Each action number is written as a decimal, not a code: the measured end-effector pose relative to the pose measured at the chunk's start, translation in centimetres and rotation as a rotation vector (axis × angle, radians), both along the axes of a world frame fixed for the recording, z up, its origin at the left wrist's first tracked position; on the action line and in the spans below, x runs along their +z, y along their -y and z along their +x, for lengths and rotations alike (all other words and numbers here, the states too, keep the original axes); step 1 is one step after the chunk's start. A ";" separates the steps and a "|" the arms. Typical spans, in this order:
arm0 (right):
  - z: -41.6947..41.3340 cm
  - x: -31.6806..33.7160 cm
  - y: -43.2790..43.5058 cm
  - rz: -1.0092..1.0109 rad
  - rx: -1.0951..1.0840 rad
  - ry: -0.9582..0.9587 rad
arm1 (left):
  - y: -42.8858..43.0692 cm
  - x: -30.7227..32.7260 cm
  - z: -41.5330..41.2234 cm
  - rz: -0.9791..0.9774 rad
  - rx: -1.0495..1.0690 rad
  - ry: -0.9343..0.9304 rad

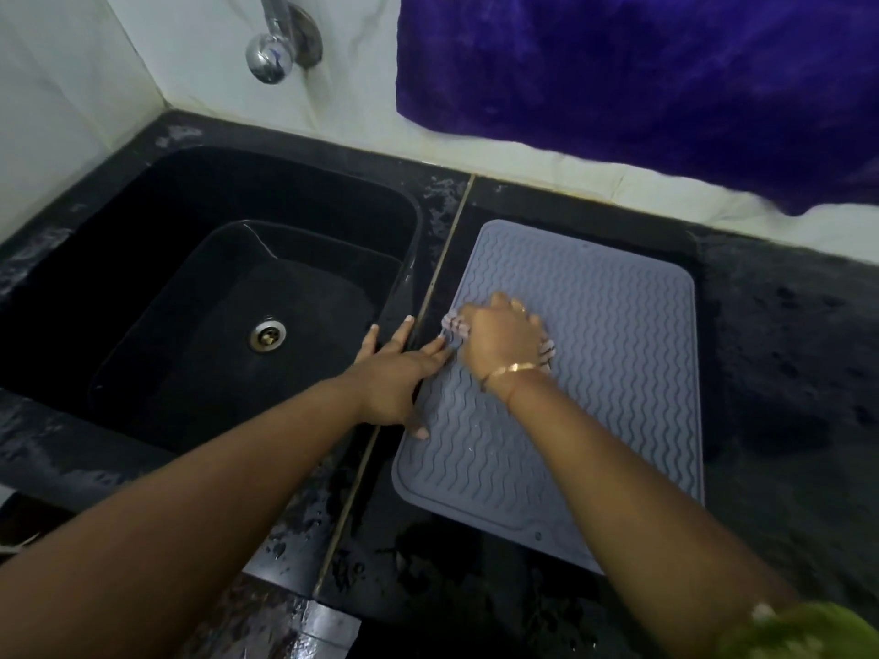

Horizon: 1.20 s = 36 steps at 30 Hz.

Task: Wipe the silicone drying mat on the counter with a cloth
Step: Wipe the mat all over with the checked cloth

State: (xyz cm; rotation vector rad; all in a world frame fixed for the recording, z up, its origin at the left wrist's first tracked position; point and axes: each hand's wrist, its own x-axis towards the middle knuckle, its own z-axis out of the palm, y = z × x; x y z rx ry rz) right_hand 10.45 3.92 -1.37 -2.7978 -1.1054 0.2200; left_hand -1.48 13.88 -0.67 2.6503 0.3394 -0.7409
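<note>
Grey silicone mat (594,354) beside black sink (142,221): right hand (499,340) clenches what looks like a cloth (454,324); left hand (395,378), fingers spread, pins mat's edge.

Right and lower portions of mat (618,373) unobstructed. Bare worktop (785,373) at right of frame open for passage. Left hand (395,378) and right hand (499,340), with cloth (456,325), occupying mat's left edge. Sink (142,259) recess at left. Tap (271,54) overhanging, upper left. Purple fabric (642,64) draping wall, upper right.
</note>
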 end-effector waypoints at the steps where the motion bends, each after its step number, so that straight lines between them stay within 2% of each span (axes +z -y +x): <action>1: -1.2 -0.1 0.9 0.022 0.029 0.006 | 0.0 -0.2 -0.5 0.023 0.034 0.027; 6: -4.8 -0.1 3.5 0.028 0.217 0.016 | 1.5 -0.6 -2.6 0.112 0.337 0.045; 8: -2.6 0.1 3.0 -0.014 0.223 0.037 | 2.1 -0.5 -2.7 0.148 0.362 0.049; 12: 0.3 0.6 0.0 -0.054 0.101 0.094 | 2.7 -0.3 -3.1 0.180 0.383 0.064; 14: -1.3 0.6 0.0 -0.024 0.109 0.047 | 2.6 -0.6 -3.4 0.176 0.420 0.070; 17: -5.6 0.2 3.1 0.040 0.247 0.005 | 2.2 -0.9 -3.7 0.162 0.442 0.085; 21: -7.0 0.5 5.4 0.028 0.392 -0.026 | 2.1 -1.0 -4.2 0.143 0.312 0.121; 26: -2.7 1.5 2.2 -0.086 0.273 0.067 | 1.6 -0.7 -4.0 0.172 0.130 0.065; 29: -4.8 1.0 3.1 -0.022 0.260 0.034 | 1.3 -0.4 -3.6 0.239 0.017 0.019; 32: -6.9 0.2 6.1 0.062 0.373 0.027 | 1.1 -0.3 -3.4 0.305 -0.002 0.043; 34: -6.2 0.6 6.4 0.001 0.429 0.010 | 1.0 -0.2 -3.2 0.314 -0.019 0.072; 36: -4.6 0.9 5.2 -0.071 0.393 0.000 | 0.8 -0.1 -2.9 0.307 -0.110 0.075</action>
